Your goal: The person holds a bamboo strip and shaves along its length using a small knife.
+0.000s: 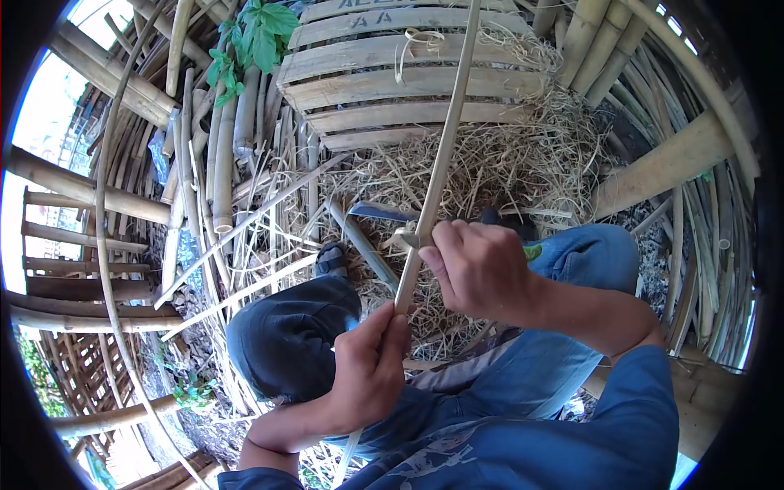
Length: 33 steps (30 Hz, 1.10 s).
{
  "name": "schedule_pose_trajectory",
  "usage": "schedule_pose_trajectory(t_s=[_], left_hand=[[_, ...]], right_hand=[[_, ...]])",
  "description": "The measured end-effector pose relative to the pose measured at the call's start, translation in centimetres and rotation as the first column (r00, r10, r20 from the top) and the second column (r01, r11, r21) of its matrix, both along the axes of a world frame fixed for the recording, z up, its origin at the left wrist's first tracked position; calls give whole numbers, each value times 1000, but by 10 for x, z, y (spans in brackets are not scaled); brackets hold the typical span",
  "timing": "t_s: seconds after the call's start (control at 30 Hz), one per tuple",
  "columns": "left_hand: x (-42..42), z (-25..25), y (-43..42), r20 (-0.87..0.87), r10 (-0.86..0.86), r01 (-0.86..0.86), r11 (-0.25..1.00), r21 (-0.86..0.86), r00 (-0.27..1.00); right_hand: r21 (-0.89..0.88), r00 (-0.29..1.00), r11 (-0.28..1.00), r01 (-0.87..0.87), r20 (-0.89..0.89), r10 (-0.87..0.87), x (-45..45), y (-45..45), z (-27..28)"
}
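A long pale bamboo strip (445, 151) runs from my lap up and away past the top of the view. My left hand (369, 371) is closed round its near end, thumb and fingers pinching it. Farther along, my right hand (486, 269) is closed at the strip's right side. A short, light knife blade (413, 238) appears to cross the strip at my right fingertips; its handle is hidden in the fist. Beyond it, a dark curved blade (380, 212) shows left of the strip, low near the ground; its right end is hidden.
Bamboo shavings (523, 171) pile up before my knees, against a slatted wooden crate (408, 86). A greenish bamboo piece (363, 249) lies between my feet. Bamboo poles (224, 163) and loose strips crowd the left. Thick bamboo (665, 163) slants along the right. A leafy plant (261, 37) stands upper left.
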<state>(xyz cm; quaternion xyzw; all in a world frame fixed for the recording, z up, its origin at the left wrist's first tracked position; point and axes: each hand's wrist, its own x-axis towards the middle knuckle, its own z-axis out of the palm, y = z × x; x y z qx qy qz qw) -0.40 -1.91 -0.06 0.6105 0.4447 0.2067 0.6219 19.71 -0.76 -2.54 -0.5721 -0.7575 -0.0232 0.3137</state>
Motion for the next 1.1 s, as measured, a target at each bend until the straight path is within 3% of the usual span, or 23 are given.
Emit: schedule_pose_trajectory(t_s=[0.1, 0.27, 0.5, 0.77, 1.1], left_hand=[[0, -1, 0, 8, 1, -1, 1000, 3, 1000], [0, -3, -2, 20, -9, 8, 1000, 19, 1000], [5, 2, -3, 0, 27, -27, 993, 115, 1000], [6, 7, -1, -36, 32, -26, 985, 172, 999], [5, 8, -4, -58, 32, -18, 972, 234, 998]], right_hand=[[-93, 999, 995, -33, 9, 34, -2, -5, 3], [-79, 996, 996, -44, -82, 37, -3, -10, -2], [-12, 997, 997, -71, -43, 70, 2, -3, -1], [63, 997, 998, 15, 79, -20, 13, 7, -5], [118, 992, 987, 105, 60, -112, 27, 22, -5]])
